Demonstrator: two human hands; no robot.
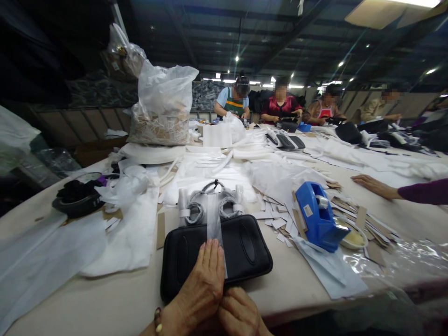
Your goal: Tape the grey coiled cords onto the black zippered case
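A black handbag point(241, 249) lies flat on the table in front of me. Its handles, wrapped in clear and white plastic, stick out at the far side as two wrapped loops point(196, 211). Down the middle of the bag runs a translucent white strip point(213, 221). My left hand point(205, 277) rests with its fingers stretched out flat over the strip and the bag's front. Against the bag's near edge, my right hand point(240, 310) is closed with curled fingers; what they hold, if anything, is hidden.
A blue tape dispenser point(311, 214) stands at right, among cardboard scraps point(280, 224). A dark bowl point(77, 198) sits at left, beside white sheets point(129, 238). Another person's hand point(376, 186) rests at right. Several people work across the table, near a bulging plastic sack point(163, 107).
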